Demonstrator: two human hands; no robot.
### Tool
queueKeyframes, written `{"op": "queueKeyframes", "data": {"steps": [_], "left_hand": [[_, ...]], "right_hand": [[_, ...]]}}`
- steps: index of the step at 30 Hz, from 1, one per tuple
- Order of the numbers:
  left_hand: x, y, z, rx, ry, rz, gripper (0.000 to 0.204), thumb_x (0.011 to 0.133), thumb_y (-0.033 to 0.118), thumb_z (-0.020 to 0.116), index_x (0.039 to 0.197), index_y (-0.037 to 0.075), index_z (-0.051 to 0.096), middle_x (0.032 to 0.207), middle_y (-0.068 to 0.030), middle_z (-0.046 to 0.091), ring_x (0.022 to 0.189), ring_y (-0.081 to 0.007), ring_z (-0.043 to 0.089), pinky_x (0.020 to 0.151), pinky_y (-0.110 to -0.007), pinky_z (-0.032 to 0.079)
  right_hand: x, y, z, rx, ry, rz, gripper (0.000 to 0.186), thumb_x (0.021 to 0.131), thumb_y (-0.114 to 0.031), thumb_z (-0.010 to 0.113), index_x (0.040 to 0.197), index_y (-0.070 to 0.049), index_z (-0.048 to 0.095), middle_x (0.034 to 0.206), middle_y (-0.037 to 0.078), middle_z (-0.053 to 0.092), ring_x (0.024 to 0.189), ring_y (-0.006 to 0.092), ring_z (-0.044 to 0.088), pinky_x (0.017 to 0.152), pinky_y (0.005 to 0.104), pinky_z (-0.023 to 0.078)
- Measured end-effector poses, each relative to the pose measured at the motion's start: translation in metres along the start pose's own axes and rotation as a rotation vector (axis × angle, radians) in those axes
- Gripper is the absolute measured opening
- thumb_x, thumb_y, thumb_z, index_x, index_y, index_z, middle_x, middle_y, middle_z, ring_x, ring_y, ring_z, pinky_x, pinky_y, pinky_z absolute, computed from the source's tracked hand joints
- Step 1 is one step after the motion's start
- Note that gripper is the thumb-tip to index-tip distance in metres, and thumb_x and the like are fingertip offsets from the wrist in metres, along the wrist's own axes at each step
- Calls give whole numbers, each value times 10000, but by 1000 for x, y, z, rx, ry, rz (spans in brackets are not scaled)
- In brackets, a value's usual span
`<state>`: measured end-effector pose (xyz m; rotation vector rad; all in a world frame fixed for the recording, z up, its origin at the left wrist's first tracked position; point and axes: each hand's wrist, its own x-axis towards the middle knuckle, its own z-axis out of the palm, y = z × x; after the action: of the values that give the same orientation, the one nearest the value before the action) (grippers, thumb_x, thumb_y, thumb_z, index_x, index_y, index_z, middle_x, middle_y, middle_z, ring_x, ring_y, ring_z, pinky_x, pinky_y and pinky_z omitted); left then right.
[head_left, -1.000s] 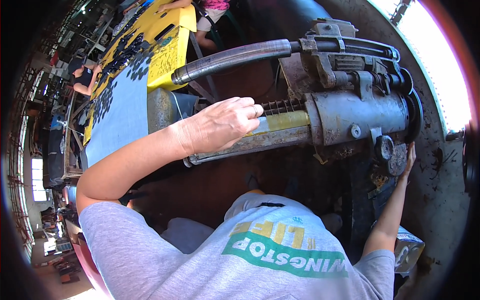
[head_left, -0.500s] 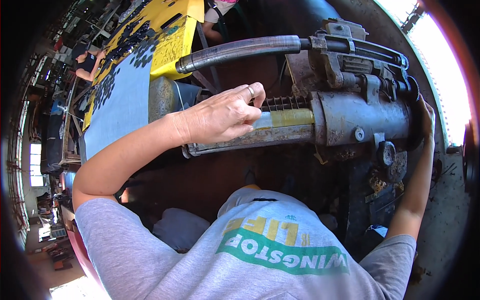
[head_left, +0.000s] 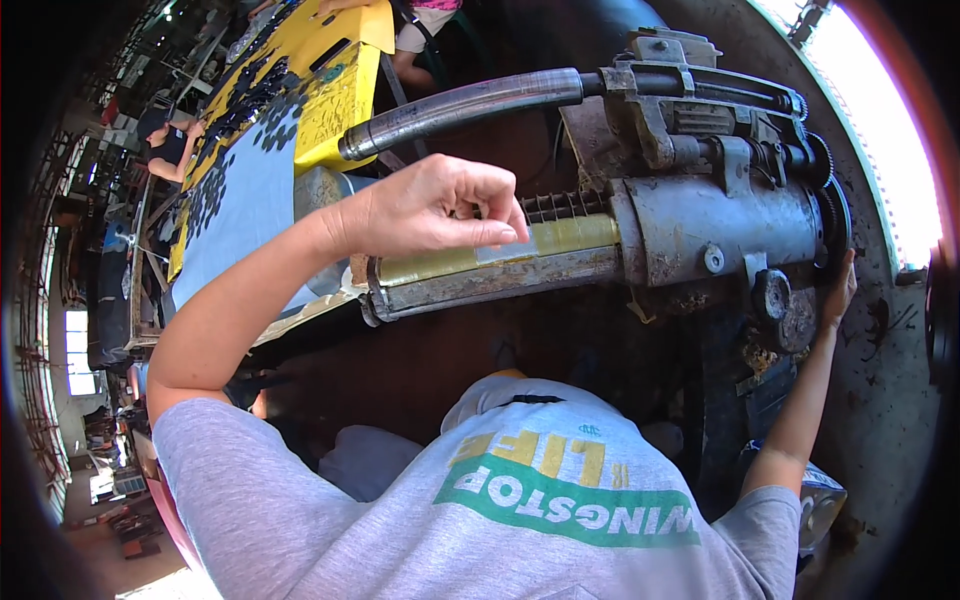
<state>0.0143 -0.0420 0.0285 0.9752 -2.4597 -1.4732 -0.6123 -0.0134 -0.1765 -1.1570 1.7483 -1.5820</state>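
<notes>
My left hand (head_left: 445,208) hovers over the bed of an old metal machine, fingers curled and thumb tip meeting the forefinger. Whatever they may pinch is too small to make out. Just beneath lies a yellow strip (head_left: 575,234) with a pale, see-through patch (head_left: 510,246) on it. A coiled spring (head_left: 565,205) runs behind the strip. At the machine's right end, my right hand (head_left: 841,290) is closed on the rim of a dark wheel (head_left: 843,215); its fingers are partly hidden there. The machine's grey housing (head_left: 725,230) sits between the hands.
A shiny metal roller (head_left: 460,112) juts leftward above the bed. Small gears (head_left: 822,160) stand exposed near the wheel. To the left, a long table with yellow and grey sheets (head_left: 255,195) carries dark cut pieces. A person (head_left: 168,145) works beside it; another sits beyond its far end.
My right hand has moved down along the wheel's rim. My left hand has turned, showing its thumb and curled forefinger more, and the pale patch has moved left on the yellow strip.
</notes>
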Motion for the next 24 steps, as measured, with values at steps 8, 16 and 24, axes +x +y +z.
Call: {"op": "queueKeyframes", "data": {"steps": [8, 16, 24], "left_hand": [[-39, 7, -13, -206, 495, -80, 110, 877, 40, 590, 866, -30, 674, 889, -131, 696, 766, -162, 677, 710, -279, 548], [-79, -4, 37, -466, 665, 11, 467, 794, -12, 679, 1238, -16, 536, 1163, -140, 608, 1015, -200, 621, 889, -304, 507], [-65, -17, 101, -771, 672, 176, 77, 770, 15, 724, 793, 0, 652, 981, -124, 587, 775, -142, 631, 619, -225, 561]], "right_hand": [[-5, 78, -48, -120, 199, -103, 545, 962, -475, 433, 1078, 25, 616, 976, 64, 611, 904, 128, 541, 774, 276, 415], [38, -71, 28, -360, 49, -4, 509, 955, -454, 459, 900, 19, 638, 775, 11, 575, 720, 101, 525, 684, 267, 411], [40, -32, 25, -168, 64, -85, 442, 981, -342, 436, 1289, -36, 519, 1289, 182, 538, 1188, 202, 515, 999, 304, 375]]}}
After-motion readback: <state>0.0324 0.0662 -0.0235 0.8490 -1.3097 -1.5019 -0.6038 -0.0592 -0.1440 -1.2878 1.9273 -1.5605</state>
